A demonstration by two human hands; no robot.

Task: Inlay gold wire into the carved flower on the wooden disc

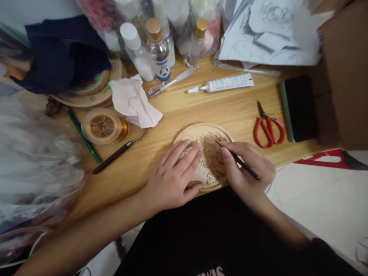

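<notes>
1. On the round wooden disc point(204, 132), at the near edge of the desk point(172, 111), the left hand point(175, 174) is lying flat and spread, its fingers pressing down on the disc's left half and grasping nothing.
2. Over the disc's right half, the right hand point(247, 168) is pinching a thin dark tool point(238, 161) like a pen, with the tip resting on the gold wire pattern point(211, 147) laid on the disc.
3. Both hands are hiding much of the disc's lower part, and the pattern's fine detail is hard to make out.
4. Both forearms are reaching in from the bottom edge, the left from far left, the right from the lower right.
5. Right of the disc, red scissors point(268, 128) are lying beside a dark phone point(300, 107).
6. Behind the disc, a white glue tube point(227, 83) is lying flat.
7. Left of the disc, a crumpled tissue point(132, 100), a spool of gold wire point(105, 125) and a dark-handled pick point(115, 155) are lying on the desk.
</notes>
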